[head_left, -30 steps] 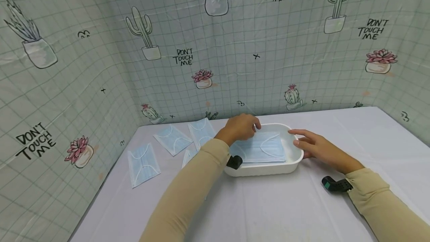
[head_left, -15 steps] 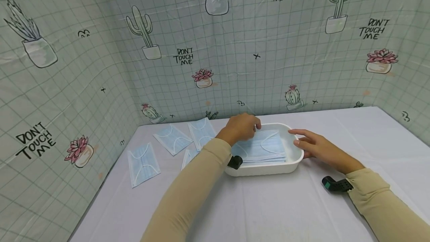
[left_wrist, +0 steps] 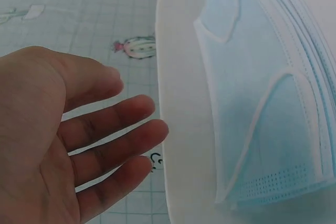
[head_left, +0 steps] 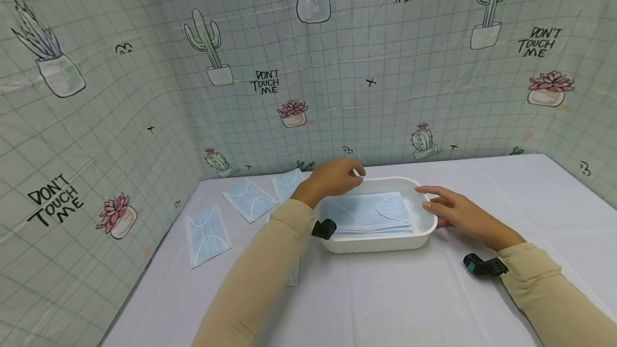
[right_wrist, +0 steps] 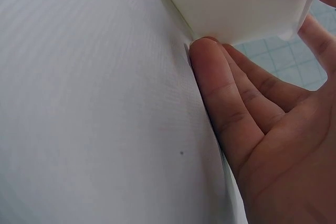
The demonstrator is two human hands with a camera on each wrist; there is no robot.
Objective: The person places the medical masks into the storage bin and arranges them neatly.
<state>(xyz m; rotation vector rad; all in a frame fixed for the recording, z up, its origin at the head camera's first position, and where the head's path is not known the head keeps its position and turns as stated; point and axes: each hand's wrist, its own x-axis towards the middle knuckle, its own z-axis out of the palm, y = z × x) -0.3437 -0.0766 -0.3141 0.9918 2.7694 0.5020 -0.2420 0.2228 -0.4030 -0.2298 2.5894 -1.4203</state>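
Observation:
Several light blue face masks [head_left: 371,210] lie stacked in a white plastic tray [head_left: 381,244], ear loops showing on top. My left hand [head_left: 332,178] hovers at the tray's back left rim, fingers loosely bent and holding nothing. In the left wrist view the palm and fingers of the left hand [left_wrist: 89,135] are apart from the stacked masks [left_wrist: 257,93]. At the tray's right end my right hand [head_left: 463,216] grips the wall, thumb and index finger at the rim. In the right wrist view, other fingers [right_wrist: 215,77] press the outside of the tray [right_wrist: 241,3] low down.
Left of the tray, loose masks lie spread on the white-covered table: one mask [head_left: 208,235] at far left, another mask [head_left: 249,200] behind it, a third mask [head_left: 287,183] near the back edge. More are partly under my left arm. A patterned curtain [head_left: 337,95] stands behind.
My left hand has lifted from the stack and moved left to the tray's rim, uncovering more of the masks. The right hand and tray stay put.

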